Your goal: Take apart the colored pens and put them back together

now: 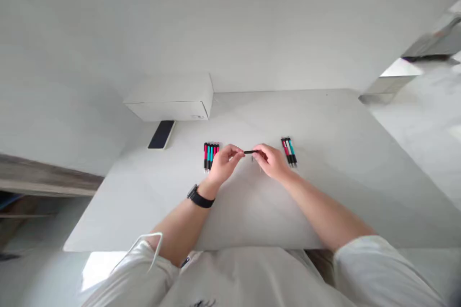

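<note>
My left hand (225, 163) and my right hand (270, 160) meet above a pale table (151, 206). Their fingertips pinch opposite ends of a short black pen part (249, 152), possibly a barrel. A thin, small piece (252, 160) shows just beneath it, too small to identify. Left of my left hand lies a row of red, teal and black pens (211, 155), partly hidden by that hand. Right of my right hand lies a smaller group of red, white and teal pens (289, 151), untouched.
A white box (169, 103) sits at the table's far left corner, with a black-faced phone (162, 135) lying beside it. A black watch (200, 196) circles my left wrist. A wooden shelf (46, 180) lies beyond the table's left edge.
</note>
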Demonstrator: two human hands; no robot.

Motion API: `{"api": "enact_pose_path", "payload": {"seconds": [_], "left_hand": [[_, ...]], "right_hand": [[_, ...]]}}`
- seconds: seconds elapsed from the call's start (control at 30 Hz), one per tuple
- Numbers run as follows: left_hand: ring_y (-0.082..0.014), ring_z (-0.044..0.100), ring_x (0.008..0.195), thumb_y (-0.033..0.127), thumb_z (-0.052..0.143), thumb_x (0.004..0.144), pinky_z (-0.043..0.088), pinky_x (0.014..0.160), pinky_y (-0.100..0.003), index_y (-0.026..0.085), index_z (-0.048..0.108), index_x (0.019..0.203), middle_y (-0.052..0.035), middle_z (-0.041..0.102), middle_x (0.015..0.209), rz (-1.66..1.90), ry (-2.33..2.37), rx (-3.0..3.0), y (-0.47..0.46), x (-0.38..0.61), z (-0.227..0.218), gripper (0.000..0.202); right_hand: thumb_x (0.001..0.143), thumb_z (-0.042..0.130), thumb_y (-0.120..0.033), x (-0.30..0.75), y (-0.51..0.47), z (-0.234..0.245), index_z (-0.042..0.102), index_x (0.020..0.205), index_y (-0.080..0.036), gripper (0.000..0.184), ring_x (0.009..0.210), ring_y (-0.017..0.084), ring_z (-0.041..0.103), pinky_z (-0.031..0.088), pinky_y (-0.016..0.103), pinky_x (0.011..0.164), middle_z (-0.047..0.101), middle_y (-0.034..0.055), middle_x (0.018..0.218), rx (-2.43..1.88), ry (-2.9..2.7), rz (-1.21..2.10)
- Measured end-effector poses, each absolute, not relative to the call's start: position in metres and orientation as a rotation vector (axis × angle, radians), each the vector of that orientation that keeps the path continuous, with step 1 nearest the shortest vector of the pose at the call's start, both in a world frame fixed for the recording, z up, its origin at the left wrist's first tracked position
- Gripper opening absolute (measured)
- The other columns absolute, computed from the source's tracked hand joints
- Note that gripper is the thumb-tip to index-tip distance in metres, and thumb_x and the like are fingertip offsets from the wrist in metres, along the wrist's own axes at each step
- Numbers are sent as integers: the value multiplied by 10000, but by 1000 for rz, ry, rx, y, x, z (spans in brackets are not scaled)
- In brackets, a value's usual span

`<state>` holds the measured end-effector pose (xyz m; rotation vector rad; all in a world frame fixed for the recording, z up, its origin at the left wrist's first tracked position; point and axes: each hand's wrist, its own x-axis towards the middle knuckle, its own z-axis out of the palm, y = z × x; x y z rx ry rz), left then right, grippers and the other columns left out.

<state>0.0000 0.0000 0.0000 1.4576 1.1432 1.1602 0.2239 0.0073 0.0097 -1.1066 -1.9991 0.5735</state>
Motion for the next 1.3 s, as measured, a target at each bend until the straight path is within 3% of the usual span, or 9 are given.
{"api": "enact_pose_path", "payload": {"seconds": [0.27, 0.5, 0.67, 0.87, 1.03, 1.3], "left_hand": [[-189, 720, 888, 438, 706, 933, 544, 821, -318, 194, 676, 977, -71, 765, 929, 1204, 1139, 1402, 5, -3, 2, 250], [-209, 695, 912, 301, 625, 967, 520, 885, -359, 250, 728, 989, -42, 759, 960, 994, 1545, 2027, 15, -31, 14, 117], [-247, 675, 1005, 208, 598, 948, 496, 956, -403, 239, 746, 951, -69, 745, 992, 673, 1532, 2361, 16, -38, 6, 152], [-250, 670, 1011, 158, 625, 909, 488, 962, -405, 260, 724, 1116, -54, 749, 1021, 557, 1557, 2417, 11, -32, 3, 251], [-255, 668, 999, 167, 630, 920, 488, 951, -404, 273, 700, 1165, -51, 746, 1005, 542, 1568, 2410, 8, -26, 5, 275], [-272, 645, 1064, 261, 688, 903, 481, 968, -415, 281, 686, 1193, -71, 706, 1133, 566, 1601, 2425, 3, -22, 7, 290]], "right_hand": [[1020, 568, -355, 224, 6, 12, 667, 1112, -263, 164, 804, 195, 667, 536, 316, 706, 715, 57, 996, -1071, -1837, 580], [965, 634, -420, 227, 13, 7, 673, 1098, -244, 224, 788, 180, 651, 533, 289, 668, 697, 48, 941, -1141, -1664, 720], [908, 697, -478, 228, 16, 2, 674, 1087, -241, 298, 781, 177, 642, 531, 275, 638, 681, 41, 915, -1176, -1553, 862], [866, 732, -530, 230, 20, 0, 664, 1064, -240, 358, 699, 159, 601, 517, 258, 578, 639, 12, 818, -1191, -1497, 942], [855, 733, -568, 229, 20, -1, 652, 1078, -253, 394, 624, 146, 580, 510, 249, 527, 609, -14, 751, -1197, -1476, 997], [865, 729, -568, 230, 19, 1, 635, 1083, -259, 390, 598, 143, 587, 529, 255, 517, 614, -20, 745, -1207, -1462, 1016]]}}
